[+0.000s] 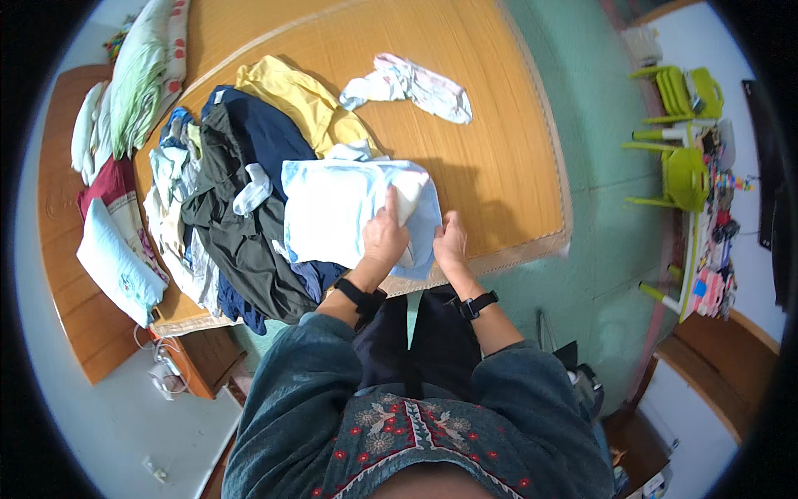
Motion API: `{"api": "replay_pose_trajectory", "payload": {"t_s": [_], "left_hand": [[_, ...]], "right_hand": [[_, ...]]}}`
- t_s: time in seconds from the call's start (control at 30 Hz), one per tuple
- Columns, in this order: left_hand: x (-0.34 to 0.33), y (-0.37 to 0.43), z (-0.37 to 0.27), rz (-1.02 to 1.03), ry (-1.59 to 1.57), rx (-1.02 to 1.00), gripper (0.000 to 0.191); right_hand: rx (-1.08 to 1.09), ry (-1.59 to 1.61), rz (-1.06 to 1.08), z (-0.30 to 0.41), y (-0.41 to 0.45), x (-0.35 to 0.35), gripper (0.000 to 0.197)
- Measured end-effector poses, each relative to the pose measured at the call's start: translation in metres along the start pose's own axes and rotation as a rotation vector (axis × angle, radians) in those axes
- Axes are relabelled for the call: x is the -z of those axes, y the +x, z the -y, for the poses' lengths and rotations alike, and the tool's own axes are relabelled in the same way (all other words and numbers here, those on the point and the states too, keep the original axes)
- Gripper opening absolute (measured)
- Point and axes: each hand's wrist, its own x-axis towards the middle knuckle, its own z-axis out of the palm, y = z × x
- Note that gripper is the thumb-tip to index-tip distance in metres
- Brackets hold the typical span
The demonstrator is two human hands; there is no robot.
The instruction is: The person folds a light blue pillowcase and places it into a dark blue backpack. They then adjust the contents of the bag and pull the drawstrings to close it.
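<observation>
A light blue and white garment [330, 212] lies partly folded at the near edge of a mat-covered bed [499, 187]. My left hand [385, 237] rests on it, index finger stretched out over a white folded part and the other fingers curled; whether they pinch cloth is hidden. At the garment's right edge, my right hand [451, 240] has its fingers closed on the pale blue cloth. Left of the garment are dark grey-green trousers [230, 249] with a small white sock [252, 190] on top. Navy clothing [262, 125] and a yellow garment [299, 93] lie behind.
A crumpled white patterned garment [411, 90] lies farther back on the mat. Pillows [121, 262] and a pale green quilt [140, 81] are beside the wooden headboard [75, 249]. Green chairs [682, 178] stand by a cluttered small table [692, 262] across the floor at right.
</observation>
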Motion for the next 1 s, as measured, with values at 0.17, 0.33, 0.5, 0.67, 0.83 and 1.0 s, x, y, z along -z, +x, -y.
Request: {"api": "replay_pose_trajectory", "payload": {"t_s": [0.17,0.33,0.5,0.67,0.83,1.0], "left_hand": [[0.038,0.0,0.003,-0.211,-0.317,-0.003,0.064],[0.065,-0.006,0.009,-0.09,-0.331,0.114,0.056],[0.065,-0.003,0.012,-0.185,-0.297,0.076,0.054],[0.067,-0.001,0.008,-0.161,-0.278,0.048,0.056],[0.061,0.003,0.016,-0.187,-0.185,0.016,0.061],[0.068,0.004,0.001,-0.172,-0.003,-0.056,0.063]], "right_hand": [[0.414,0.43,0.021,0.024,-0.005,-0.021,0.02],[0.068,-0.069,0.375,0.084,0.016,-0.035,0.033],[0.401,-0.33,0.497,0.082,0.028,-0.072,0.033],[0.349,-0.418,0.48,0.08,0.025,-0.079,0.038],[0.202,-0.39,0.237,0.084,0.028,-0.044,0.026],[0.145,-0.115,0.054,0.082,0.047,-0.004,0.023]]}}
